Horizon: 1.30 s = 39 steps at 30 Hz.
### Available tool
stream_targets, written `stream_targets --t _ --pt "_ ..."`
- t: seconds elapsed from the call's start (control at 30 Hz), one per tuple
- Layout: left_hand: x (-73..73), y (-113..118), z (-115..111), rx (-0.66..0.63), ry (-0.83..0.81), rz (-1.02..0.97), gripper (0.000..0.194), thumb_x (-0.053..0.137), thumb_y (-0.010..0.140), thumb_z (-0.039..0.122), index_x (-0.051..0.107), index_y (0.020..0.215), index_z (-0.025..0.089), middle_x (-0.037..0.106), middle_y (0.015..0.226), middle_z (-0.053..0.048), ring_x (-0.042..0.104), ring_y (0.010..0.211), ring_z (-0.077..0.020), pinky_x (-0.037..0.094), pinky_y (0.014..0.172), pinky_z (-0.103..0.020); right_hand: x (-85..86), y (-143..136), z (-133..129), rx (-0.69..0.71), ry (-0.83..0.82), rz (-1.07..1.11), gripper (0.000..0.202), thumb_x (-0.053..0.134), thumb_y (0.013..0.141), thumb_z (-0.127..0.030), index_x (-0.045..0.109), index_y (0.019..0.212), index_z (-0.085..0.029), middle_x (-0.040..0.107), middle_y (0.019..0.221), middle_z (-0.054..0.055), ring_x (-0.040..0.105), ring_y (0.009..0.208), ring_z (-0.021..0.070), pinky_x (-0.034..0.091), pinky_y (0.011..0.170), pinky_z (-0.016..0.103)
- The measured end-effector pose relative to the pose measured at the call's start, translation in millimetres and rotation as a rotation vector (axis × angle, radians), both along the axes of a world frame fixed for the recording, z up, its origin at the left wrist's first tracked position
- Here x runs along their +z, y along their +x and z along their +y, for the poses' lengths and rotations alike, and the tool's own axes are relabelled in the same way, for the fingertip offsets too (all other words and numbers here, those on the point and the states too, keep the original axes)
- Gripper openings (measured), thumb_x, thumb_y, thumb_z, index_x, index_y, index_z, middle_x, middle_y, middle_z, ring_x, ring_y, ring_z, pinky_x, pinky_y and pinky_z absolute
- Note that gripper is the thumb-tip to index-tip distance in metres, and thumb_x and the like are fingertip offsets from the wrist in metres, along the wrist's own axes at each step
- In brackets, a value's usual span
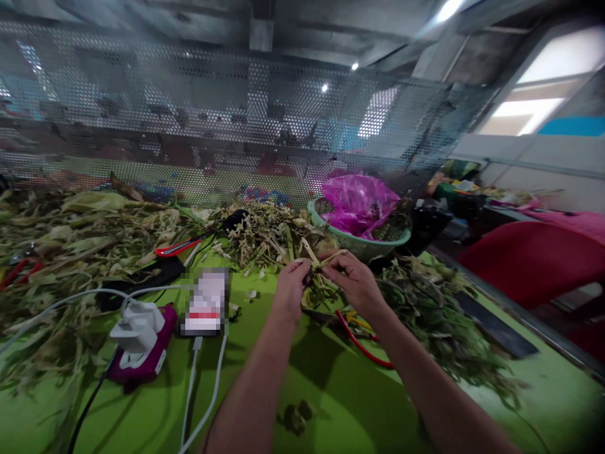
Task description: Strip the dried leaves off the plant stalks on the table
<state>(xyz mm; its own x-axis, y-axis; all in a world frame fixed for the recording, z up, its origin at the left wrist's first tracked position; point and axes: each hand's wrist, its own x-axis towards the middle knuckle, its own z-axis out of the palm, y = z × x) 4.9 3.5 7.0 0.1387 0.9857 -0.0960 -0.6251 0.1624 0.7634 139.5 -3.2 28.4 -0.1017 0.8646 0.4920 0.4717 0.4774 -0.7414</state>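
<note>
"What's lying closest to us?"

"Two bare forearms, spanning the green counter."

"And over on the left?"

"A broad heap of dried leaves is sprawling there. In front, a purple power block is carrying white chargers, and a phone is lying beside it, its screen blurred."

"What are the hands holding?"

"The left hand is pinching dried stems, its fingers pressed nearly together. The right hand is gripping a pale strip, thumb and fingers closed too."

"So the stems are sitting where?"

"Between both hands, just in front of a brown heap. I can't tell whether they're sharing one stem."

"Farther right?"

"A red-handled tool is lying partly behind the right forearm. Beyond, a pale green basket is holding a pink bag, and a greener tangle is spreading rightward."
</note>
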Motion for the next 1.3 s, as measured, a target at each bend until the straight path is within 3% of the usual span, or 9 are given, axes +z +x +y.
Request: stream_targets --t 0.17,0.33,0.5,0.63,0.77,0.87,1.03,1.3 --pt "-0.2 -2.2 0.1 -0.028 0.093 0.170 0.025 0.064 0.069 0.040 0.055 0.068 0.016 0.045 0.060 0.004 0.038 0.054 -0.0075 0.032 0.053 -0.021 -5.2 2.4 -1.7 -0.063 -0.109 0.048 0.021 0.063 0.077 -0.038 0.060 0.069 -0.019 0.055 0.070 0.001 0.051 0.067 0.0159 0.041 0.066 0.029" --pt "-4.2 -3.7 2.3 0.006 0.236 0.306 0.022 0.062 0.074 0.040 0.061 0.079 0.018 0.054 0.070 0.002 0.045 0.061 -0.0092 0.037 0.062 -0.023 -6.7 2.9 -3.4 -0.047 -0.131 0.136 0.024 0.066 0.073 -0.043 0.063 0.075 -0.019 0.057 0.069 0.001 0.050 0.065 0.0149 0.041 0.061 0.027" --pt "-4.2 -2.4 4.4 -0.001 0.203 0.255 0.017 0.068 0.069 0.031 0.063 0.078 0.017 0.057 0.069 0.001 0.049 0.064 -0.0097 0.039 0.066 -0.023 -8.8 4.1 -3.3 -0.060 -0.190 0.170 0.026 0.068 0.071 -0.043 0.065 0.077 -0.019 0.059 0.070 0.001 0.050 0.065 0.0145 0.041 0.061 0.027" --pt "-1.9 -0.5 3.1 -0.008 0.151 0.157 0.019 0.072 0.061 0.027 0.061 0.072 0.016 0.056 0.063 0.002 0.048 0.059 -0.0086 0.038 0.062 -0.022 -12.6 1.5 -3.8 -0.010 -0.314 0.333 0.030 0.066 0.072 -0.047 0.064 0.082 -0.019 0.059 0.069 0.000 0.052 0.064 0.0143 0.043 0.060 0.027" --pt "-4.4 0.9 3.0 -0.049 0.114 0.162 0.023 0.075 0.057 0.027 0.060 0.070 0.016 0.055 0.058 0.003 0.047 0.055 -0.0081 0.037 0.056 -0.021 -14.7 -1.2 -3.4 -0.070 -0.256 0.385 0.031 0.069 0.069 -0.047 0.066 0.078 -0.018 0.059 0.066 0.000 0.049 0.060 0.0132 0.042 0.057 0.025" --pt "-7.0 1.0 2.9 -0.058 0.145 0.219 0.023 0.074 0.060 0.031 0.062 0.072 0.016 0.057 0.060 0.002 0.048 0.057 -0.0088 0.038 0.058 -0.022 -14.6 -0.5 -2.4 -0.075 -0.229 0.438 0.029 0.072 0.067 -0.045 0.066 0.077 -0.019 0.061 0.067 0.000 0.053 0.062 0.0144 0.045 0.061 0.027" --pt "-6.7 0.1 1.0 -0.091 0.151 0.234 0.030 0.063 0.074 0.044 0.067 0.087 0.017 0.065 0.080 -0.004 0.057 0.075 -0.0133 0.044 0.075 -0.027 -12.8 4.3 -2.4 -0.080 -0.264 0.563 0.025 0.073 0.068 -0.043 0.065 0.079 -0.021 0.066 0.071 0.000 0.058 0.063 0.0156 0.049 0.064 0.030" --pt "-7.4 1.4 2.6 -0.138 0.191 0.211 0.029 0.073 0.064 0.035 0.065 0.083 0.014 0.064 0.075 -0.003 0.055 0.070 -0.0119 0.044 0.074 -0.026 -8.3 4.1 -5.1 -0.025 -0.315 0.566 0.029 0.073 0.067 -0.043 0.065 0.083 -0.021 0.066 0.071 0.000 0.060 0.062 0.0164 0.049 0.063 0.030"
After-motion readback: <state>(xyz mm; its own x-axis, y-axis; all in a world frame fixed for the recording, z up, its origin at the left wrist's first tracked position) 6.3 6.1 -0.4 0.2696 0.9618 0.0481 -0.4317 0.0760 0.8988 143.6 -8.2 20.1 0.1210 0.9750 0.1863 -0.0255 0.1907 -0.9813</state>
